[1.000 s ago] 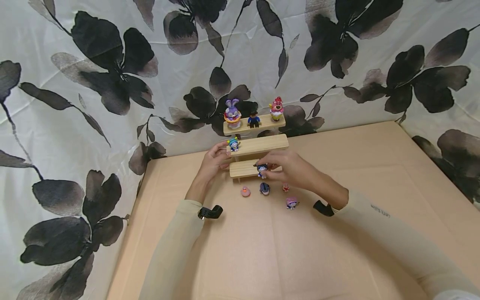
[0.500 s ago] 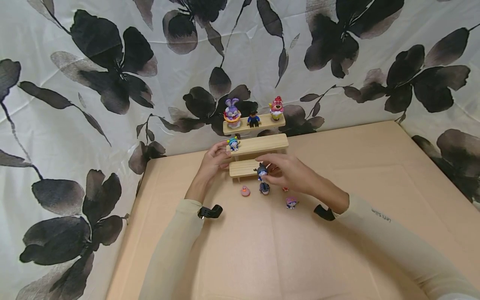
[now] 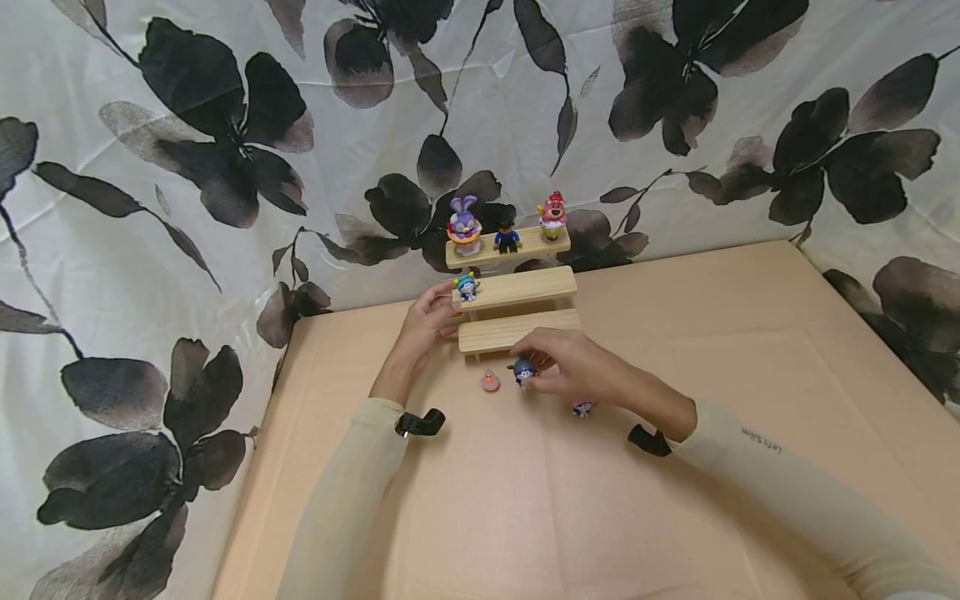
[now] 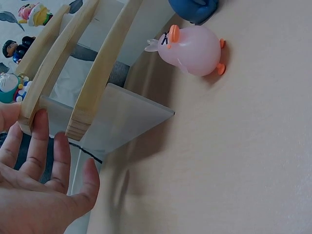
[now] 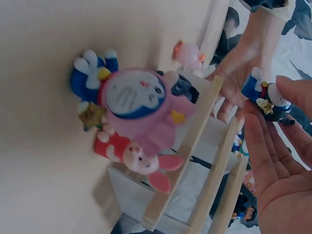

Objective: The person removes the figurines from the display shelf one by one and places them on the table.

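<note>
My right hand (image 3: 573,367) pinches a small figurine (image 3: 522,372) with a dark blue hat between thumb and fingers, just in front of the lowest plank. In the right wrist view that figurine (image 5: 265,100) shows a white face, blue body and gold star. My left hand (image 3: 423,329) holds the left end of the middle plank of a three-tier wooden display shelf (image 3: 525,287), thumb and fingers at the plank end (image 4: 30,109). Beside that thumb stands a figurine (image 3: 467,287) in a teal and yellow hat. Whether the dark-hatted figurine touches the table is unclear.
In front of the shelf stand a pink duck (image 3: 491,382), a pink-hooded figurine (image 5: 139,105), a blue donkey (image 5: 183,90) and a red-clothed, long-eared figure (image 5: 136,158). A purple rabbit (image 3: 465,227), a blue-shirted figure (image 3: 507,240) and a pink bear (image 3: 553,218) occupy the top plank.
My right hand has brought the dark-hatted figurine off the lowest plank, down and toward me, over the donkey's spot. My left hand stays at the shelf's left end.
</note>
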`<act>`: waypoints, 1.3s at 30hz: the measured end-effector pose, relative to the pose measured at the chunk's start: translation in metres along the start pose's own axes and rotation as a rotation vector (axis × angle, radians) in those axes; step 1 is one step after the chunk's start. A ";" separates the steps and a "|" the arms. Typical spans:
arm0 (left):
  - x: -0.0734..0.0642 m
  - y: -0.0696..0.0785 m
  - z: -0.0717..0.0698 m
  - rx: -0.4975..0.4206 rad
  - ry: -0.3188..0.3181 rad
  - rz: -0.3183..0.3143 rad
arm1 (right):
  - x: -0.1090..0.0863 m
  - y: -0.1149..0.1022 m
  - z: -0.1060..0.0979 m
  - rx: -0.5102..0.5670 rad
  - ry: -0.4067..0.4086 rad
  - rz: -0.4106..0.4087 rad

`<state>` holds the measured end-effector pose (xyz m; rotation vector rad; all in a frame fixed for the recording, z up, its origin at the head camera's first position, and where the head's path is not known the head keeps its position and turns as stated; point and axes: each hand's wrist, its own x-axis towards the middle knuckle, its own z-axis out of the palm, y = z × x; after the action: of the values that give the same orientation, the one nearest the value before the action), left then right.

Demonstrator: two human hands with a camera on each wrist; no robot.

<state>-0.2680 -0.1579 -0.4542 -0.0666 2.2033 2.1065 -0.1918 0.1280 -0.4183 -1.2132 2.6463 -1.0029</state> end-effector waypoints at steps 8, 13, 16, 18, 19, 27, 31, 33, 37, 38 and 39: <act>-0.001 0.001 0.000 0.006 -0.001 -0.008 | -0.002 0.004 0.013 0.048 -0.092 0.018; -0.001 0.002 0.000 0.008 0.004 -0.015 | -0.005 0.008 0.019 0.038 -0.135 0.033; -0.001 0.002 0.000 0.006 0.005 -0.016 | -0.007 0.010 0.022 0.034 -0.139 0.023; -0.001 0.002 0.000 0.002 0.003 -0.014 | -0.007 0.011 0.024 0.025 -0.141 0.011; -0.001 0.002 0.000 0.000 0.001 -0.012 | -0.007 0.012 0.025 0.015 -0.143 0.004; 0.000 0.000 -0.001 0.016 -0.001 -0.012 | -0.009 0.013 0.032 -0.074 -0.173 -0.014; 0.001 0.000 -0.001 0.022 0.002 -0.012 | -0.010 0.012 0.033 -0.083 -0.196 0.003; 0.001 0.000 -0.001 0.021 0.004 -0.011 | -0.010 0.013 0.033 -0.085 -0.216 0.005; 0.000 0.000 -0.001 0.011 0.003 -0.006 | -0.009 0.014 0.035 -0.094 -0.245 0.005; 0.000 0.000 -0.001 0.008 0.002 -0.006 | -0.009 0.014 0.035 -0.098 -0.247 0.006; 0.000 0.000 -0.001 0.006 0.001 -0.006 | -0.009 0.015 0.035 -0.099 -0.248 0.007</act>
<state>-0.2685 -0.1586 -0.4542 -0.0734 2.2073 2.0970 -0.1846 0.1226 -0.4566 -1.2549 2.5294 -0.6766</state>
